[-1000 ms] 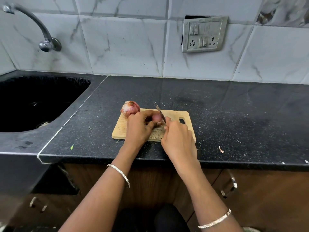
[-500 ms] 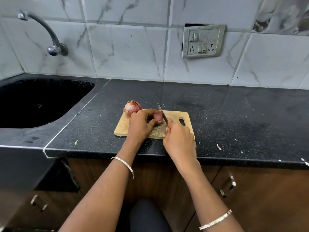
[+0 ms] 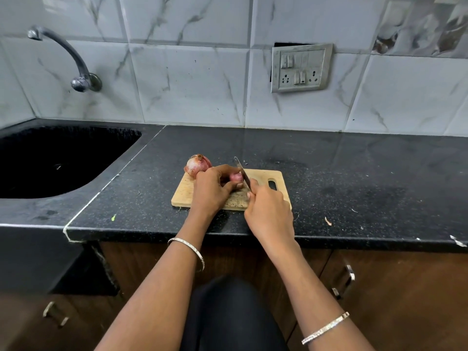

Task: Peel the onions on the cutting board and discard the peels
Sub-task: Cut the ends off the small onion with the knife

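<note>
Wooden cutting board (image 3: 260,177), one big onion (image 3: 198,165), one small onion (image 3: 236,177), one knife (image 3: 241,171).

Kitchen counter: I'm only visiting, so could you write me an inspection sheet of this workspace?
Surface: black speckled countertop, with a wooden cutting board on it.
Job's things: unpeeled onion at the board's far left corner; smaller onion with the knife against it.
Clutter: peel scrap and green fleck on the countertop.
Hands: left hand grips the smaller onion; right hand grips the knife.
Cables: nothing seen.
Surroundings: sink and tap at left; switch panel on the tiled wall.
</note>
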